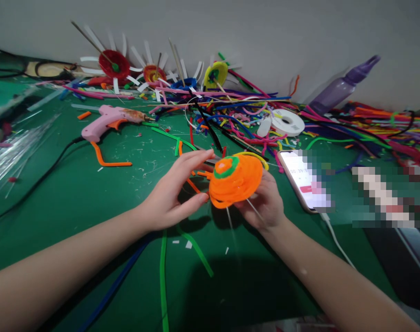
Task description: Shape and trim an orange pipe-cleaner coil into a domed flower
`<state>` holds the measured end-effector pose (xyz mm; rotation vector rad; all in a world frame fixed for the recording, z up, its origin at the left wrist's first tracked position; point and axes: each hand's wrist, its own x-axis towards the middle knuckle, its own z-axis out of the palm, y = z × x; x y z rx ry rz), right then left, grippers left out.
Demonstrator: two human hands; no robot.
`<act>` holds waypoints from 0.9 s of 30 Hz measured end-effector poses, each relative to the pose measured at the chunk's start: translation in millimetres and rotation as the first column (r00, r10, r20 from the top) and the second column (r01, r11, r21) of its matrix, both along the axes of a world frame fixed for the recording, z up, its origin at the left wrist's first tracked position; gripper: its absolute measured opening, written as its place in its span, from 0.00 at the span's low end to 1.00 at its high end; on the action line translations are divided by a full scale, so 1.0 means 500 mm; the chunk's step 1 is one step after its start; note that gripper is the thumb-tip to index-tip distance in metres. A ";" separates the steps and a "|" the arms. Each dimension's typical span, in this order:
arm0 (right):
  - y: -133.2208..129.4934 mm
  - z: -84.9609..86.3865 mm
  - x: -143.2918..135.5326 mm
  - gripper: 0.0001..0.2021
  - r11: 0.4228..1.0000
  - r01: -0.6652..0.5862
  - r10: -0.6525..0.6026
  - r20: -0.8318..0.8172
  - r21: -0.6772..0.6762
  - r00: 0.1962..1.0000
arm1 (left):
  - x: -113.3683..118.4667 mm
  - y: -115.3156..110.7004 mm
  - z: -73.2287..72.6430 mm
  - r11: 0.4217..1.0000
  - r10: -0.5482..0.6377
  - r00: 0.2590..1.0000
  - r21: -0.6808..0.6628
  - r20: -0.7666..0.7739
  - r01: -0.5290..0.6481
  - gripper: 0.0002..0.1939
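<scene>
Orange disc [249,182] held above table [140,286] in right hand [272,198], left hand [168,196] wide beside its rim; winding looks nearly complete, green ring [235,162] present, no white strips [89,58] visible on it as on red disc [108,62].

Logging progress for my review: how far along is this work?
Looks done: the red disc at the back, fringed with white strips. In hand: the orange disc, held by the right hand, left hand beside it. Possibly left: similar strips, since none show on the orange disc.
</scene>
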<state>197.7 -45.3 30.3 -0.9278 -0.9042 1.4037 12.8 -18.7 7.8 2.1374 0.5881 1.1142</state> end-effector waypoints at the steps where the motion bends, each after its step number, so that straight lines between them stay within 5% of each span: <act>1: 0.000 0.002 0.003 0.08 1.000 -0.007 0.007 0.011 -0.011 1.000 | 0.000 0.001 -0.001 1.000 -0.019 0.999 -0.001 0.033 0.019 0.32; 12: -0.006 0.000 0.012 0.09 0.947 -0.318 0.313 -0.086 -0.039 0.946 | 0.003 0.002 0.000 0.991 -0.079 0.996 0.113 0.034 0.075 0.50; 19: -0.004 -0.007 0.013 0.12 0.923 -0.384 0.384 -0.037 0.007 0.922 | 0.002 0.002 -0.005 0.986 -0.135 0.989 0.109 0.061 0.128 0.49; 27: -0.002 -0.012 0.012 0.17 0.896 -0.423 0.431 -0.031 0.138 0.902 | -0.001 -0.005 -0.010 0.998 -0.056 0.988 0.018 0.145 0.054 0.44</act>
